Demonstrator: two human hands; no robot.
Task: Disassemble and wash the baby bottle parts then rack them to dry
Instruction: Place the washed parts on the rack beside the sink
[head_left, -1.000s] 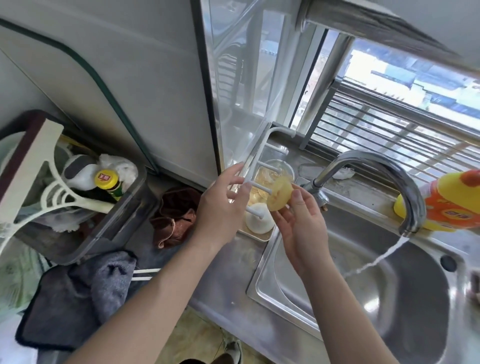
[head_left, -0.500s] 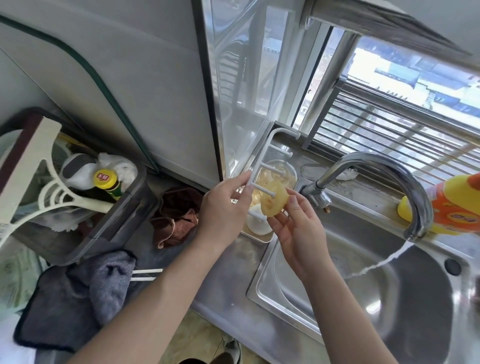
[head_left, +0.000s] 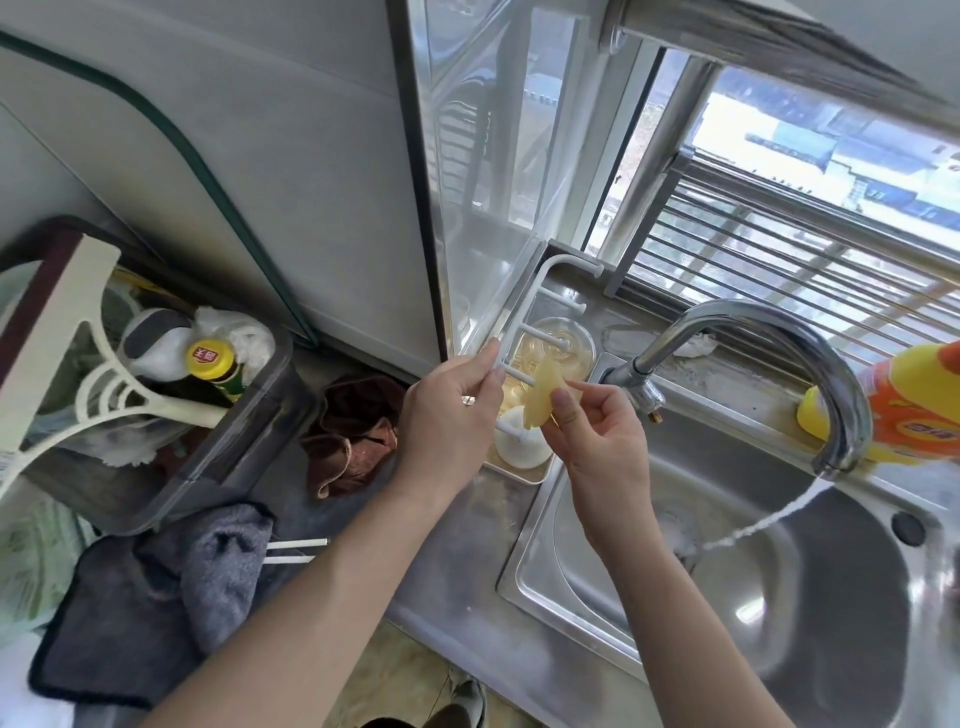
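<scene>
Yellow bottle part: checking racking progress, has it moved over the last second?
Yes. The yellow bottle part, pinched by the right hand, shifted slightly down-left, away from the tap base toward the drying rack's foot.

Rack post (head_left: 518, 312) partly behind left hand (head_left: 447, 415)

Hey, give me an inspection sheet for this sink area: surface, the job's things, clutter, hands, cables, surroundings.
Surface: steel counter and sink; tap running into the sink.
Job's things: white rack on a tray; yellow part held at a peg; clear vessel behind.
Clutter: brown cloth, grey towel, bin of bottles, detergent behind the sink.
Hands: left hand grips the rack's post; right hand pinches the yellow part.
Cables: nothing seen.
Surroundings: window with bars behind the sink.
</scene>
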